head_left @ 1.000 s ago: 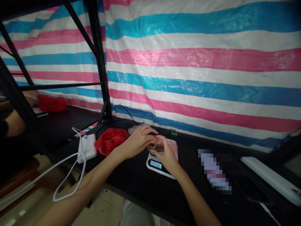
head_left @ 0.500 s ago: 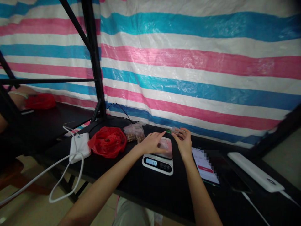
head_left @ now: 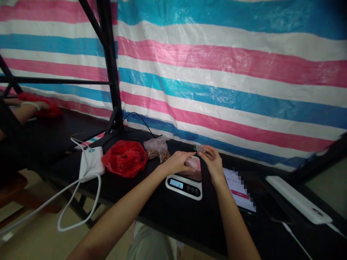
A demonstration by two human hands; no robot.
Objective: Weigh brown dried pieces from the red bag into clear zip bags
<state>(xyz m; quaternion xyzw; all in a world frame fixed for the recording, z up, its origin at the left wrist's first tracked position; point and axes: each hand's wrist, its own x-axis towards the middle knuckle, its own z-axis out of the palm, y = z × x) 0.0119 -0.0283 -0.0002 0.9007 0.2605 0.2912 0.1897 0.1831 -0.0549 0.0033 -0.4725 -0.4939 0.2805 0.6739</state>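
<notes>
My left hand [head_left: 177,162] is over the left side of a small digital scale [head_left: 184,187], thumb and fingers spread apart. Between them a pinkish, see-through patch shows on the scale's plate; I cannot tell if it is a thing or a reflection. The lit display reads about 65. Just beyond the scale, my right hand [head_left: 213,159] pinches a small clear plastic bag [head_left: 200,148] with green on its left end. Its contents cannot be made out. Left of the scale lie clear bags [head_left: 157,150] of small brown pieces and an open, crumpled red plastic bag [head_left: 125,159].
A white power bank [head_left: 91,164] with looped cables lies at the left. To the right are a lit phone or tablet [head_left: 238,189], a dark phone [head_left: 275,207] and a long white device [head_left: 298,198]. Another person's arm [head_left: 27,110] reaches to a red bag at far left.
My view has tilted down slightly. My right hand still holds the small bag, its green end now less visible. The other person's hand has moved onto the red bag.
</notes>
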